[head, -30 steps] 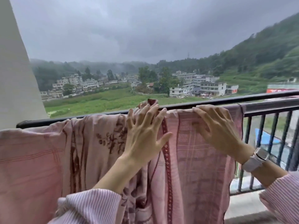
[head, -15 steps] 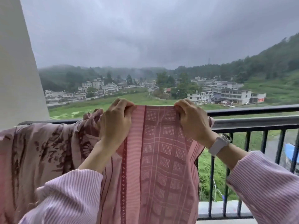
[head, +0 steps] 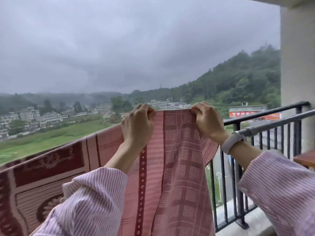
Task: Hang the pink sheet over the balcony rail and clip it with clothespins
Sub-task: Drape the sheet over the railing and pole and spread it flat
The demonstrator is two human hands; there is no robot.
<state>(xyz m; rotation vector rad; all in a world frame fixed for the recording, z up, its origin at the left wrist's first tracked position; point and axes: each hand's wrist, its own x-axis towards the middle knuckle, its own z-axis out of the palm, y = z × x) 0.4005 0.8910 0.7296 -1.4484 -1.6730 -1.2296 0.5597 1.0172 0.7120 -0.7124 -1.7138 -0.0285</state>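
Note:
The pink sheet (head: 177, 150), woven with dark red bands and dotted squares, hangs over the black balcony rail (head: 265, 113) from the left edge to the middle. My left hand (head: 138, 126) grips its top edge. My right hand (head: 207, 120), with a pale watch on the wrist, grips the same edge a little to the right. Between the hands the edge is pulled taut and raised above the rail. The rail under the sheet is hidden. No clothespins are in view.
Bare rail and black vertical bars (head: 238, 184) run on to the right up to a white pillar (head: 297, 82). A grey pipe (head: 272, 125) runs just inside the rail. A wooden corner (head: 305, 159) shows at the right edge. Fields and houses lie far below.
Both hands went from lying flat on the sheet to gripping its top edge, then lifted that edge above the rail and carried it right. The view swung right and the pillar appeared.

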